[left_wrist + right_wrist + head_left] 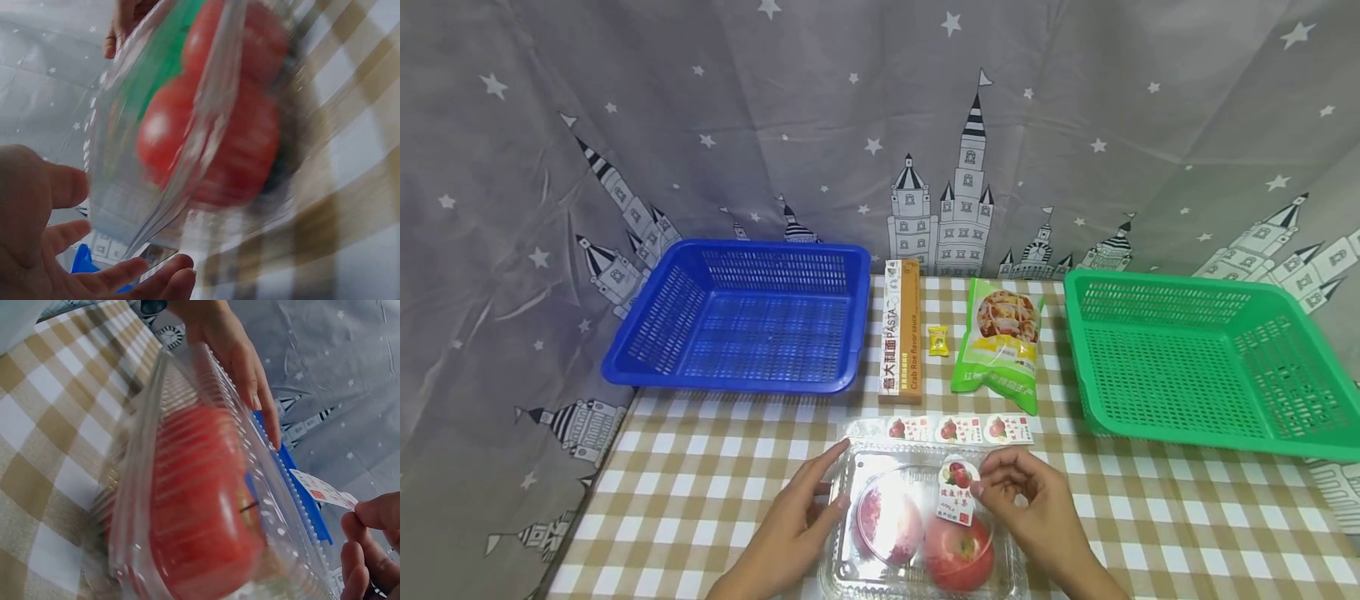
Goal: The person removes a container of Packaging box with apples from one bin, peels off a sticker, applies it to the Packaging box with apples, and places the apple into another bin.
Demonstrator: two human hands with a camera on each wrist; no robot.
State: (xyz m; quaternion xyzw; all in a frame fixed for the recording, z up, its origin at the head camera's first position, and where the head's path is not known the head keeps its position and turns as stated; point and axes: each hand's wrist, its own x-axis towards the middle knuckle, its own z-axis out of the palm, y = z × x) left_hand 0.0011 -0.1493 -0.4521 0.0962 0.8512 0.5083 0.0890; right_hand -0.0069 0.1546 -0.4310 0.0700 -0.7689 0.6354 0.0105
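Note:
A clear plastic clamshell box (925,458) with red apples (961,560) inside sits at the front of the table. My right hand (1037,510) pinches a white apple sticker (953,507) between thumb and fingertip, over the right part of the lid. In the right wrist view the sticker (322,491) stands out from the fingertips, apart from the lid's surface. My left hand (792,523) steadies the box's left side with loosely extended fingers, its fingertips right at the lid's edge. Just behind the box lies a strip of matching stickers (950,429).
Behind the strip are a pasta box (901,333), a small yellow packet (938,340) and a green food bag (1000,342). A blue basket (733,387) stands at left, a green basket (1195,437) at right. A checked cloth (662,500) covers the table; a grey curtain (812,100) hangs behind.

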